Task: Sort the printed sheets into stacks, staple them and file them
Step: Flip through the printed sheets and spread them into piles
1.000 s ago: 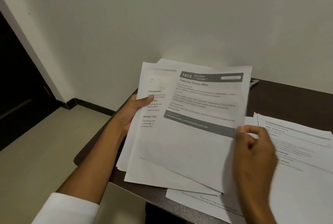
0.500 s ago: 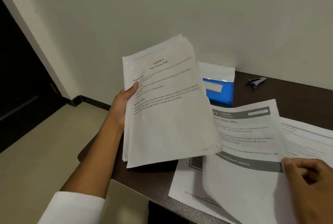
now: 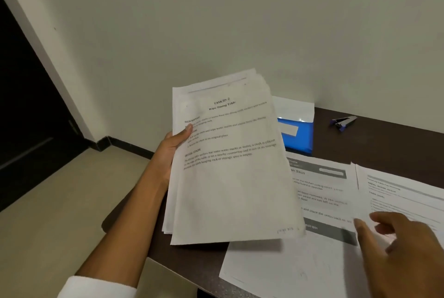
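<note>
Dark brown tabletop (image 3: 384, 144) carries the sorted white sheets. Near right, right hand (image 3: 403, 249) hovers with relaxed fingers over the grey-banded printed sheet (image 3: 319, 201). Left hand (image 3: 173, 144) pinches the unsorted white paper stack (image 3: 230, 165), long axis near-to-far, left of both piles. Farther: blue plastic folder (image 3: 298, 134), small stapler (image 3: 343, 123).
</note>
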A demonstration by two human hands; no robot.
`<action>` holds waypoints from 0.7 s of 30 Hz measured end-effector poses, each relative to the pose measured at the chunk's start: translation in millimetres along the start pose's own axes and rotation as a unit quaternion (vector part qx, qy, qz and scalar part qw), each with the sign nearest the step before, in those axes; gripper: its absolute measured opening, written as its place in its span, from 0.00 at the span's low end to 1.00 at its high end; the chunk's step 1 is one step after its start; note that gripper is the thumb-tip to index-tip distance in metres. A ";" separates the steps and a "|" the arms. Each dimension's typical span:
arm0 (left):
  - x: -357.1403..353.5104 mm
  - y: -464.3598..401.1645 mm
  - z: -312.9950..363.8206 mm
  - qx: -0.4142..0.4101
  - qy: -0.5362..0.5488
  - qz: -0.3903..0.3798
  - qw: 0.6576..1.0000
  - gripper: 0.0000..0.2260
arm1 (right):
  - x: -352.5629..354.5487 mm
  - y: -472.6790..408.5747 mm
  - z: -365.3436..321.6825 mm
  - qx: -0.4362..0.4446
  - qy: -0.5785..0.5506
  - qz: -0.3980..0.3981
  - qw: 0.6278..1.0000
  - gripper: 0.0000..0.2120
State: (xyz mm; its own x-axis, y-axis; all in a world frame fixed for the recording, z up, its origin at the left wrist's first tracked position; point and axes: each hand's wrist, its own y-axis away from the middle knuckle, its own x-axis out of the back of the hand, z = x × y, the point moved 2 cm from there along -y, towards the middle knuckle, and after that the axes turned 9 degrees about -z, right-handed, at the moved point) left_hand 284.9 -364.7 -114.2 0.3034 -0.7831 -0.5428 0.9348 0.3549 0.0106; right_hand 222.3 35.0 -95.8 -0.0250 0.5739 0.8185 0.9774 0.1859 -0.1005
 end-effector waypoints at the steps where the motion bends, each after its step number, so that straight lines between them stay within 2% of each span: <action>1: -3.5 0.7 -0.6 0.004 -0.002 -0.003 1.000 0.19 | 4.1 1.7 -8.5 0.024 -0.013 0.016 1.000 0.19; 4: -11.8 1.8 -4.9 0.014 -0.017 -0.007 1.000 0.18 | 5.2 9.1 -35.2 0.084 -0.103 0.009 0.991 0.14; 7: -15.7 2.1 -10.2 0.022 -0.025 -0.022 0.999 0.18 | -9.7 1.5 -51.4 0.092 -0.193 -0.044 0.976 0.08; 12: -19.5 4.1 -12.4 0.027 -0.032 -0.034 0.999 0.16 | -33.4 -15.1 -75.1 0.092 -0.242 -0.047 0.965 0.12; 21: -20.1 3.2 -12.6 0.028 -0.035 -0.035 0.998 0.15 | -47.7 -27.2 -70.6 0.041 -0.296 -0.064 0.952 0.11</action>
State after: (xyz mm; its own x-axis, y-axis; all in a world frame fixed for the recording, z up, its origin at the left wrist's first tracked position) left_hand 279.5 -341.4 -113.9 0.2469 -0.8393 -0.4844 0.9625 0.2706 0.0217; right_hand 211.7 -53.7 -92.1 -0.2814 0.8868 0.3666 0.9391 0.3330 -0.0847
